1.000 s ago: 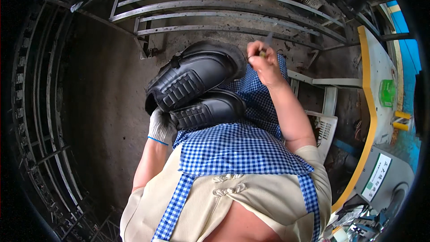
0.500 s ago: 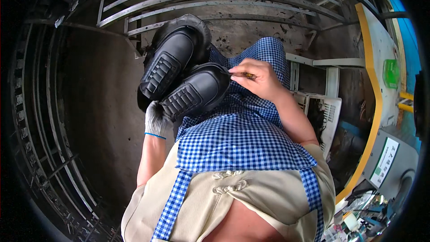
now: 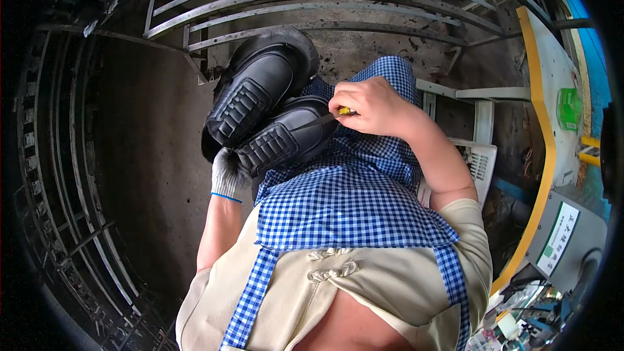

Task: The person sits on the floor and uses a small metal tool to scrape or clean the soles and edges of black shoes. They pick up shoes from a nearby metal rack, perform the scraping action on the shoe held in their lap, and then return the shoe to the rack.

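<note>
Two black shoes with ridged uppers lie side by side over my lap, toes pointing away. The far-left shoe (image 3: 260, 78) has a broad dark rim around its toe. My left hand (image 3: 230, 172), in a white knit glove with a blue cuff edge, grips the heel end of the nearer shoe (image 3: 273, 146); most of its fingers are hidden. My bare right hand (image 3: 372, 109) is closed around a yellow-handled tool (image 3: 347, 111). Its slim dark blade (image 3: 315, 121) extends left across the toe area of the nearer shoe; whether it touches the upper I cannot tell.
A blue checked apron (image 3: 351, 208) covers my lap. Metal rails (image 3: 325, 5) stand ahead, and a dark rack (image 3: 65, 175) is at left. On the right are a white crate (image 3: 478, 162), a yellow-edged table (image 3: 539, 104), a green container (image 3: 569, 109) and a grey machine (image 3: 559, 234).
My right hand has risen slightly, and the tool's blade now lies over the nearer shoe's upper instead of at its toe edge. The shoes have shifted slightly right and down.
</note>
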A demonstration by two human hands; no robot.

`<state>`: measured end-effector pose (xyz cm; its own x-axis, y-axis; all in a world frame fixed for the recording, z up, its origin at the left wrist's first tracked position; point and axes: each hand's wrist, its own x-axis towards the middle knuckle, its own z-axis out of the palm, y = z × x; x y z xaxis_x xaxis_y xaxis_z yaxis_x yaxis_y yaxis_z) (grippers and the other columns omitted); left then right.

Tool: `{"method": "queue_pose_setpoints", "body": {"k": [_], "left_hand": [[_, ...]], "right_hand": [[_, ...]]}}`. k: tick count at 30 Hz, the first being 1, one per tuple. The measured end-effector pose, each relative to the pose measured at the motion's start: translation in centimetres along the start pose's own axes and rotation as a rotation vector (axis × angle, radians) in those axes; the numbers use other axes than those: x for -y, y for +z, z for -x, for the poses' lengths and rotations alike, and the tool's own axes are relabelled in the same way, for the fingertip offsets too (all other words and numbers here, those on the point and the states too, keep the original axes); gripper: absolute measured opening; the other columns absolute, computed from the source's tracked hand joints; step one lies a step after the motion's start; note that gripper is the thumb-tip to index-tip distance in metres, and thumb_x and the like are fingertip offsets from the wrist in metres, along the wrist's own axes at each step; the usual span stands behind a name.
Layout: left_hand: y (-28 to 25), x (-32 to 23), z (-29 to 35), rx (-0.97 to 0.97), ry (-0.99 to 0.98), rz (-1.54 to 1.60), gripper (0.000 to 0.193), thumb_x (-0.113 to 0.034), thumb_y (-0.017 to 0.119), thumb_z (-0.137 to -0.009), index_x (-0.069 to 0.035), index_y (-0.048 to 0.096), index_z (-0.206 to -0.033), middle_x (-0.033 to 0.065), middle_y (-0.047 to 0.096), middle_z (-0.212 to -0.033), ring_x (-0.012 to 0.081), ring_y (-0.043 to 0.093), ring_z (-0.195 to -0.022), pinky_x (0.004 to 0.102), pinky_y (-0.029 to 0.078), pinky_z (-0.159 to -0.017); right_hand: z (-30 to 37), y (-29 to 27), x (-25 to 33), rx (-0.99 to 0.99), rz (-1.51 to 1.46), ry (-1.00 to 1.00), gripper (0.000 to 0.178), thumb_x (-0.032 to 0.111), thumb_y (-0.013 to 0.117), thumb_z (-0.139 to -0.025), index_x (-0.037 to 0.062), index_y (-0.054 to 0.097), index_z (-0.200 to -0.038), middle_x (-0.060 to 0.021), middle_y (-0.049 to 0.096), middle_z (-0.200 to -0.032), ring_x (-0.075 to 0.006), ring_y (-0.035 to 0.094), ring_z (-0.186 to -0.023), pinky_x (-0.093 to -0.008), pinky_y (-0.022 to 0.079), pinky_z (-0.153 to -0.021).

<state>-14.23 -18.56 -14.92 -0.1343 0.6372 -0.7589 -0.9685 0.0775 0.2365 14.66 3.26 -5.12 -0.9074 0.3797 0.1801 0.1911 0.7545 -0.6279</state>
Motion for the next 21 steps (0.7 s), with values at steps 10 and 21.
{"method": "queue_pose_setpoints", "body": {"k": [10,21], "left_hand": [[3.4,1.1,2.1,-0.112,0.026,-0.052,0.044,-0.021,0.032,-0.100,0.007,0.050,-0.127,0.0290,0.059,-0.125,0.0404,0.064,-0.110,0.0533,0.055,-0.094],[1.0,0.6,0.1,0.032,0.034,0.001,0.044,-0.019,0.031,-0.100,0.009,0.050,-0.129,0.0304,0.059,-0.125,0.0396,0.063,-0.112,0.0532,0.054,-0.096]], "right_hand": [[-0.6,1.5,-0.8,-0.036,-0.017,-0.012,0.016,0.007,0.067,-0.067,0.0051,0.056,-0.078,-0.0061,0.060,-0.076,-0.0257,0.062,-0.065,-0.0348,0.047,-0.054],[6.1,7.3,-5.3,-0.347,-1.043,0.440,0.010,0.007,0.064,-0.084,0.0073,0.055,-0.086,0.0039,0.050,-0.079,-0.0051,0.043,-0.070,-0.0227,0.036,-0.064]]}}
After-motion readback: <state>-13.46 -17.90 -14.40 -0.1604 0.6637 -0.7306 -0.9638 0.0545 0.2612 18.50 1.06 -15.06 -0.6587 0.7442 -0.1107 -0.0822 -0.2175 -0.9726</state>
